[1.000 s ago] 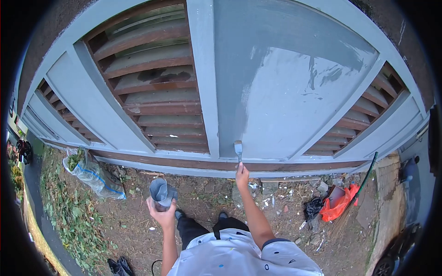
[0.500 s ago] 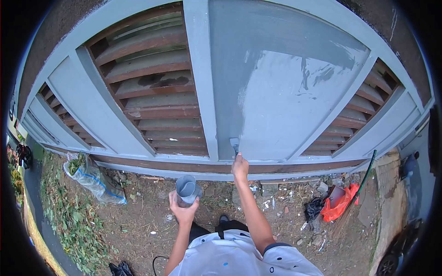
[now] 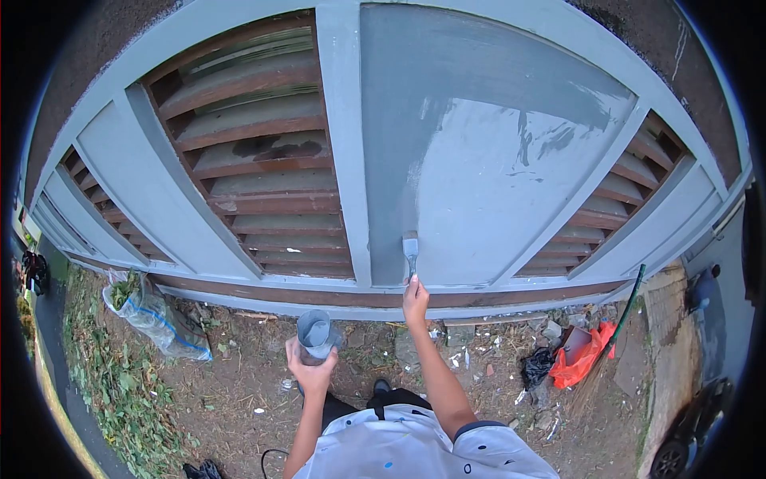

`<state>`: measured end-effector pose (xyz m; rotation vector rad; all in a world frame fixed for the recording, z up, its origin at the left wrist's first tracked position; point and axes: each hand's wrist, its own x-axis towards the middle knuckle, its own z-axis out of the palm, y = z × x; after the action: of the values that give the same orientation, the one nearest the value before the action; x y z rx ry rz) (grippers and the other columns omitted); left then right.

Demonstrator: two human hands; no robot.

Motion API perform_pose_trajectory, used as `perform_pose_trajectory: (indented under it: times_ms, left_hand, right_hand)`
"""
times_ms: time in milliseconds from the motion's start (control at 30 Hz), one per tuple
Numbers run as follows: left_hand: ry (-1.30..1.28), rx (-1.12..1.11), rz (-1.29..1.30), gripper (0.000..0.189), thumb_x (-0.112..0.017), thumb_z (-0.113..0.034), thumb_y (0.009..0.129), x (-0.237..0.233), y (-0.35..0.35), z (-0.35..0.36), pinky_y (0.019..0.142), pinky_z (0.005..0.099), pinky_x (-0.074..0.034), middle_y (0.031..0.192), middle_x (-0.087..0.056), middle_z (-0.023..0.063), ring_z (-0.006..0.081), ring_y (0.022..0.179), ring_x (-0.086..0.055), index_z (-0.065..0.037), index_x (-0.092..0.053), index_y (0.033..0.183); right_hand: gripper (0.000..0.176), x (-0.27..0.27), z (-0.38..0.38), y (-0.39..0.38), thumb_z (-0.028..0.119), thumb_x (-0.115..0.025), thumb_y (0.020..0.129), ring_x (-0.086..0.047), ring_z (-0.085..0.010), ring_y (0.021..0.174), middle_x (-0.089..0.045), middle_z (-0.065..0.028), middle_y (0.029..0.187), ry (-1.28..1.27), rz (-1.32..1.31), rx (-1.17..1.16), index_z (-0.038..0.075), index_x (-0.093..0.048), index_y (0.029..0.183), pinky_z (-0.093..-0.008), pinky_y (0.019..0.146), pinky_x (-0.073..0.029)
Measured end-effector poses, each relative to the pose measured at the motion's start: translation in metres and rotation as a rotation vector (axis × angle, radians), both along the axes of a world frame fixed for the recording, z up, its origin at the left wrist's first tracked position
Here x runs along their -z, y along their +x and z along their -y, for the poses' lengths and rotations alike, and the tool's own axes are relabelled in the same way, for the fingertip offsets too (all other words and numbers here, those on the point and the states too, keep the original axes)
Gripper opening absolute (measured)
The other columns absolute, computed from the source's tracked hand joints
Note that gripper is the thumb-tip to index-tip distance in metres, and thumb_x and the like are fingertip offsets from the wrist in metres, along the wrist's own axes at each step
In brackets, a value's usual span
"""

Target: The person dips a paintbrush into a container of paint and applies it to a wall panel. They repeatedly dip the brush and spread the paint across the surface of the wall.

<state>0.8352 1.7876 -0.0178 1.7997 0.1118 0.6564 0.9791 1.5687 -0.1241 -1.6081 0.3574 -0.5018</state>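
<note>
The grey gate panel (image 3: 495, 184) fills mid-frame, clear sack (image 3: 152, 315) lower left, orange bag (image 3: 586, 359) lower right; low centre your left hand (image 3: 309, 371) has its grip clamped on the cup (image 3: 315, 334), your right hand (image 3: 415, 302) on the brush (image 3: 411, 247) touching that panel.

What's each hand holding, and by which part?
Right hand grips a paintbrush by its handle; left hand holds a grey cup around its lower part.

I'm seeing the right hand (image 3: 415, 300) covering the brush (image 3: 410, 246) handle, the left hand (image 3: 309, 374) hiding the cup (image 3: 316, 331) base.
</note>
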Motion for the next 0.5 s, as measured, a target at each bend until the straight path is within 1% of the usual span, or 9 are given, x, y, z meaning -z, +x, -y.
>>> perform_pose_trajectory:
  times_ms: [33, 100, 167, 200, 267, 300, 367, 467, 500]
  left_hand:
    - [-0.145, 0.011, 0.012, 0.051, -0.077, 0.000, 0.058, 0.003, 0.000, 0.000, 0.079, 0.0312, -0.050, 0.104, -0.045, 0.0081, 0.0207, 0.093, -0.057, 0.006, -0.053, 0.103]
    - [-0.126, -0.005, 0.016, 0.051, -0.077, 0.000, 0.058, 0.007, 0.001, -0.005, 0.079, 0.0309, -0.049, 0.104, -0.045, 0.0080, 0.0205, 0.093, -0.057, 0.006, -0.054, 0.103]
    - [0.001, -0.047, 0.009, 0.050, -0.077, 0.000, 0.059, 0.013, -0.001, -0.013, 0.079, 0.0303, -0.049, 0.104, -0.045, 0.0073, 0.0199, 0.094, -0.057, 0.006, -0.054, 0.103]
    - [0.006, -0.047, 0.008, 0.050, -0.077, 0.000, 0.059, 0.012, -0.003, -0.015, 0.079, 0.0303, -0.049, 0.104, -0.045, 0.0073, 0.0199, 0.094, -0.057, 0.006, -0.054, 0.103]
    - [-0.104, -0.043, 0.000, 0.050, -0.077, 0.000, 0.059, 0.009, -0.003, -0.015, 0.079, 0.0304, -0.049, 0.105, -0.045, 0.0069, 0.0195, 0.095, -0.056, 0.006, -0.054, 0.104]
    - [-0.102, -0.041, 0.003, 0.050, -0.077, 0.000, 0.059, 0.010, -0.005, -0.016, 0.079, 0.0304, -0.049, 0.105, -0.045, 0.0069, 0.0195, 0.095, -0.056, 0.006, -0.054, 0.104]
    - [-0.072, -0.038, 0.018, 0.050, -0.076, 0.001, 0.059, 0.011, -0.004, -0.018, 0.080, 0.0307, -0.049, 0.105, -0.045, 0.0067, 0.0196, 0.095, -0.056, 0.006, -0.054, 0.104]
    - [-0.132, -0.021, 0.011, 0.051, -0.076, 0.002, 0.059, 0.002, -0.006, -0.014, 0.080, 0.0312, -0.050, 0.106, -0.045, 0.0070, 0.0203, 0.096, -0.056, 0.006, -0.054, 0.104]
    - [-0.134, -0.017, 0.011, 0.051, -0.076, 0.002, 0.059, 0.003, -0.007, -0.014, 0.080, 0.0312, -0.050, 0.106, -0.045, 0.0070, 0.0203, 0.096, -0.056, 0.006, -0.054, 0.104]
  right_hand:
    - [0.042, 0.027, -0.002, -0.005, 0.032, -0.041, 0.098, -0.041, -0.0120, 0.052, -0.041, -0.0027, 0.053, -0.006, -0.063, 0.006, -0.001, -0.059, 0.077, -0.0314, 0.051, -0.035]
    - [0.044, 0.050, -0.005, -0.012, 0.033, -0.040, 0.098, -0.046, -0.0160, 0.053, -0.045, -0.0057, 0.053, -0.014, -0.127, 0.005, -0.002, -0.060, 0.077, -0.0338, 0.053, -0.038]
    - [0.048, 0.061, -0.010, -0.022, 0.036, -0.039, 0.097, -0.059, -0.0316, 0.063, -0.058, -0.0171, 0.061, -0.138, -0.257, 0.080, -0.003, -0.063, 0.079, -0.0419, 0.063, -0.044]
    - [0.048, 0.073, -0.011, -0.025, 0.036, -0.039, 0.097, -0.059, -0.0316, 0.063, -0.058, -0.0171, 0.061, -0.133, -0.258, 0.079, -0.003, -0.063, 0.079, -0.0419, 0.063, -0.044]
    - [0.051, 0.097, -0.008, -0.025, 0.038, -0.038, 0.095, -0.062, -0.0418, 0.078, -0.064, -0.0240, 0.074, -0.204, -0.466, 0.085, -0.002, -0.066, 0.081, -0.0478, 0.072, -0.045]
    - [0.051, 0.099, -0.007, -0.026, 0.038, -0.038, 0.095, -0.062, -0.0418, 0.078, -0.064, -0.0240, 0.074, -0.203, -0.463, 0.086, -0.002, -0.066, 0.081, -0.0478, 0.072, -0.045]
    - [0.053, 0.101, -0.005, -0.021, 0.040, -0.039, 0.094, -0.060, -0.0440, 0.086, -0.064, -0.0257, 0.079, -0.169, -0.717, 0.107, -0.003, -0.066, 0.079, -0.0506, 0.078, -0.044]
    - [0.054, 0.060, 0.003, 0.004, 0.040, -0.039, 0.094, -0.063, -0.0386, 0.069, -0.064, -0.0212, 0.068, -0.170, -0.507, 0.124, -0.005, -0.065, 0.077, -0.0466, 0.065, -0.048]
    - [0.054, 0.028, 0.004, 0.005, 0.040, -0.039, 0.094, -0.063, -0.0386, 0.069, -0.064, -0.0212, 0.068, -0.170, -0.506, 0.129, -0.005, -0.065, 0.077, -0.0466, 0.065, -0.048]
